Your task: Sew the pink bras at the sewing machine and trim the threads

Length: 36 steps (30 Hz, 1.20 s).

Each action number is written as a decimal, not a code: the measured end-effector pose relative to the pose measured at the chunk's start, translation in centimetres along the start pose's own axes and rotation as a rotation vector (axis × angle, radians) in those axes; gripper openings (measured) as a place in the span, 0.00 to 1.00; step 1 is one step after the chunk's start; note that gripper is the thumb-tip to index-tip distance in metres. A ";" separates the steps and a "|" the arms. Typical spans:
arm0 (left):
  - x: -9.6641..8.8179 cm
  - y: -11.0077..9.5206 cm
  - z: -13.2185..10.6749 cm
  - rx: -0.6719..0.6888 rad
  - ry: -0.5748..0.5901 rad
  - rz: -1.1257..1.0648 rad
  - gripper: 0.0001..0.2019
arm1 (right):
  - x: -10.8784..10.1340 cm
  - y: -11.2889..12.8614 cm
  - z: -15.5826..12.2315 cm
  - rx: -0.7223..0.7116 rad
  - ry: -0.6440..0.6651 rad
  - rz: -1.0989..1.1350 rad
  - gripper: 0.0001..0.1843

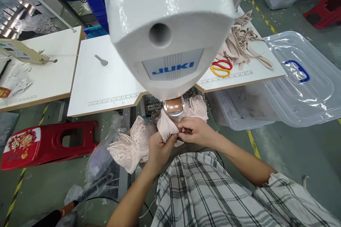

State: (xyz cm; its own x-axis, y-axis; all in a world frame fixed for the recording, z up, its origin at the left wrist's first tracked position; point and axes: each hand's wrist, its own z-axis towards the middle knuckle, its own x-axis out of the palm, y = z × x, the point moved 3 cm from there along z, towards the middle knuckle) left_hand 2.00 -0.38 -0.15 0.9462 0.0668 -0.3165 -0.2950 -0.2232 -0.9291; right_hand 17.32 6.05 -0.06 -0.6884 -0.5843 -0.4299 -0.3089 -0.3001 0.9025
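A pale pink lace garment (133, 145) lies bunched below the head of a white JUKI sewing machine (170, 32). My left hand (158, 149) is closed on a fold of the pink fabric just under the machine's metal foot (174, 106). My right hand (193, 130) pinches the same fold from the right, its fingertips meeting the left hand's. The needle area is hidden by the machine head.
White work tables (106, 81) flank the machine; scissors with red and yellow handles (221, 68) and beige straps (239, 42) lie on the right one. Clear plastic bins (293, 88) stand on the right. A red stool (50, 142) lies on the floor on the left.
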 end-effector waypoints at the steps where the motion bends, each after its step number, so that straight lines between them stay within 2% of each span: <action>1: 0.0 -0.1 0.1 -0.003 0.004 -0.016 0.14 | 0.1 0.0 0.0 -0.019 0.002 0.006 0.04; 4: 0.2 -0.2 0.3 -0.031 0.015 -0.045 0.13 | 0.4 -0.3 -0.3 -0.039 -0.016 0.060 0.05; 7: 0.3 -0.2 0.6 -0.067 0.045 -0.043 0.12 | 0.5 -0.6 -0.7 0.005 -0.042 0.079 0.05; 10: 0.2 -0.3 0.8 -0.048 0.058 0.003 0.13 | 0.4 -0.5 -0.8 0.056 -0.047 0.056 0.06; 13: 0.0 -0.2 0.9 -0.001 0.057 0.085 0.12 | 0.0 -0.6 -0.8 0.126 -0.043 0.058 0.07; 16: -0.2 0.0 1.2 0.048 0.053 0.148 0.12 | -0.4 -1.0 -0.9 0.238 0.003 0.157 0.07; 19: -0.3 0.3 1.6 0.050 0.107 0.141 0.11 | -0.9 -1.5 -1.3 0.314 -0.003 0.202 0.08; 25: -0.1 -0.3 1.6 0.071 0.207 0.126 0.11 | -1.2 -0.9 -1.8 0.241 -0.074 0.052 0.07; 36: 0.3 -1.4 0.8 0.069 0.235 0.203 0.10 | -1.0 0.1 -1.6 0.185 0.042 -0.004 0.06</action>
State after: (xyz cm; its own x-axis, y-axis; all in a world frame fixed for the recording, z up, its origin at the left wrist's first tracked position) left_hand 2.55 0.76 0.86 0.8693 -0.2011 -0.4515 -0.4819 -0.1421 -0.8646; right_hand 19.06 5.41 0.42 -0.6603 -0.6150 -0.4310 -0.4298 -0.1612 0.8884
